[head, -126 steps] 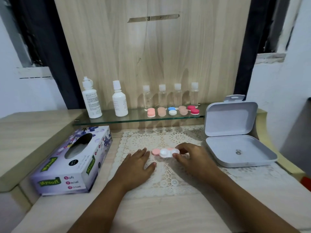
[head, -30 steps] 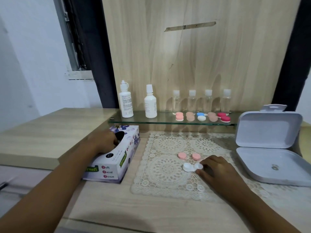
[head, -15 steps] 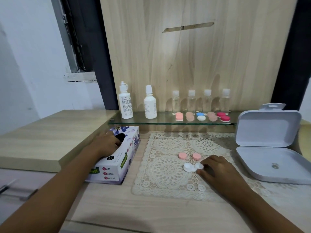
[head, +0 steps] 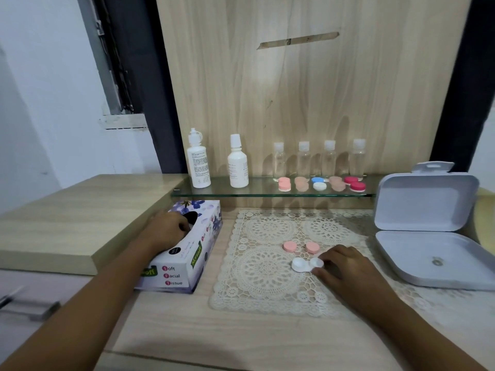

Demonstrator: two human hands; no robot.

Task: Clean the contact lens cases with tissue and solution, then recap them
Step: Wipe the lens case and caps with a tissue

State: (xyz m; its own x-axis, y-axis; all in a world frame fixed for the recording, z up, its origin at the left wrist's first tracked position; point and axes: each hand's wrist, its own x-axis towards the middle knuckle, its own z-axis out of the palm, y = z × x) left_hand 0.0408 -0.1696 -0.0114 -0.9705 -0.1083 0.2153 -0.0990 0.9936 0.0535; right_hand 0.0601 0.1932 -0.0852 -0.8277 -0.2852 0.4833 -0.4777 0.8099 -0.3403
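Two pink caps (head: pixel 289 246), round and matte, lie side by side but apart on the lace mat (head: pixel 257 287) near the middle of the desk (head: pixel 241 344). They sit just behind the white lens case (head: pixel 300 265). That case is uncapped, two shallow round wells of glossy white plastic joined by a short bridge, lying flat on the mat. My right hand (head: pixel 345 269) pinches its right well between thumb and forefinger, with the other fingers curled on the lace. My left hand (head: pixel 167 230) rests on top of the tissue box (head: pixel 187 263) toward the desk's left edge. Its fingers curl down into the dark oval slot, and I cannot tell whether they have hold of a tissue. The box is cardboard, white with purple flowers; its end panel reads "Soft Facial Tissue", and the green brand patches I cannot read for sure. Along the desk's back edge a glass shelf (head: pixel 262 190) carries two opaque white bottles (head: pixel 198 167) whose print is too small to read. Beside them are four clear bottles (head: pixel 304 160) with pale caps and a row of capped cases (head: pixel 320 184) in pink, tan, blue-and-white and red. At the right edge a pale grey hinged box (head: pixel 428 253) with rounded corners stands open, its lid upright. The mat is cream crochet with round medallions, and the desk is pale wood-grain.
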